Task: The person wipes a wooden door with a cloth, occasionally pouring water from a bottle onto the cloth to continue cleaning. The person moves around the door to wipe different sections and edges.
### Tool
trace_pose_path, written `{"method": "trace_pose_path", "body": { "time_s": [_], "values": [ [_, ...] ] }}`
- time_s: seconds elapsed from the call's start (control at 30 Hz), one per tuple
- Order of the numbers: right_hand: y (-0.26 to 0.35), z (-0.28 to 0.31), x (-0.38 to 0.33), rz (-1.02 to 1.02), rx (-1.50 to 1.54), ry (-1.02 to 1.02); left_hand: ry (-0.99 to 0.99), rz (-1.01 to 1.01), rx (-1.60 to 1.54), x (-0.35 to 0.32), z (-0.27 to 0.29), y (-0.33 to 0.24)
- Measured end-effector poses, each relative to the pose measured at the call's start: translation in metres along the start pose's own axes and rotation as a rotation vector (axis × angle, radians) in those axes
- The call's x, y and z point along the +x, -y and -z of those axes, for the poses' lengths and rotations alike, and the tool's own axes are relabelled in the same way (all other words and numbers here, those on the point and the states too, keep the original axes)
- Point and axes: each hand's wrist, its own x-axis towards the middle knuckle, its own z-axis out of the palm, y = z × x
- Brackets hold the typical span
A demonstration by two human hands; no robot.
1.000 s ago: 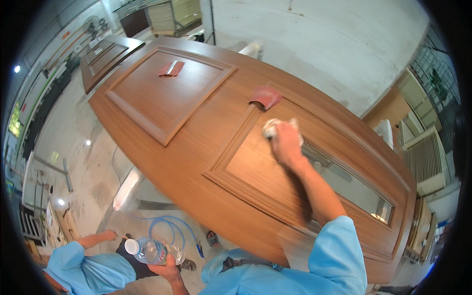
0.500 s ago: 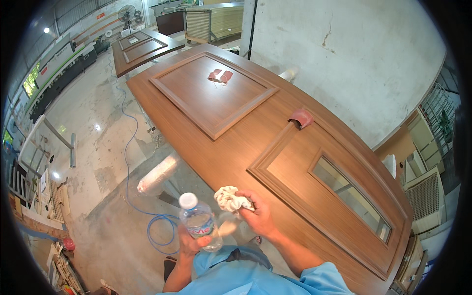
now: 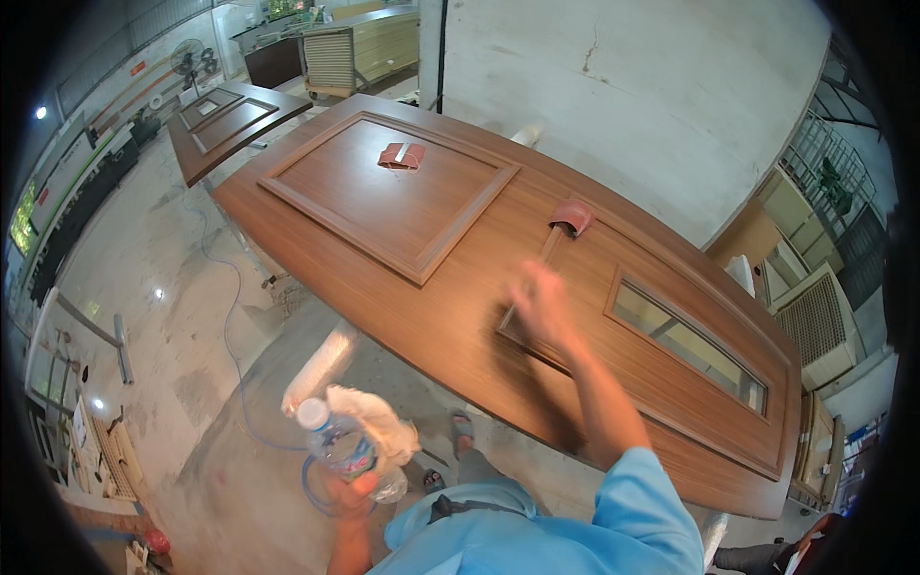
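Head cam shows the left hand (image 3: 353, 491) gripping a clear water bottle (image 3: 337, 448) plus a white rag (image 3: 379, 426) near the waist, while the right hand (image 3: 539, 309), blurred but probably open and empty, sweeps over the brown door (image 3: 422, 211), so rag goes back next

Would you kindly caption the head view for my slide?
Left hand holds a plastic bottle and white rag; blurred right hand over a wooden door.
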Motion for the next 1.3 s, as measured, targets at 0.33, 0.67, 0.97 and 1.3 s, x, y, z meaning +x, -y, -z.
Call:
{"method": "trace_pose_path", "body": {
  "time_s": [0.33,0.67,0.97,1.3],
  "values": [
    [-0.171,0.059,0.155,-0.203,-0.522,-0.076,-0.409,-0.111,0.083,0.056,0.053,-0.002],
    [-0.108,0.032,0.334,-0.248,1.251,-0.185,-0.543,-0.265,-0.001,0.097,0.069,-0.013],
    [-0.053,-0.211,0.502,-0.207,0.736,0.307,-0.769,-0.257,0.122,0.068,0.083,-0.009],
    [-0.063,-0.262,0.545,-0.186,-0.047,0.427,-1.024,-0.224,0.007,0.024,0.062,-0.005]
  ]
}}
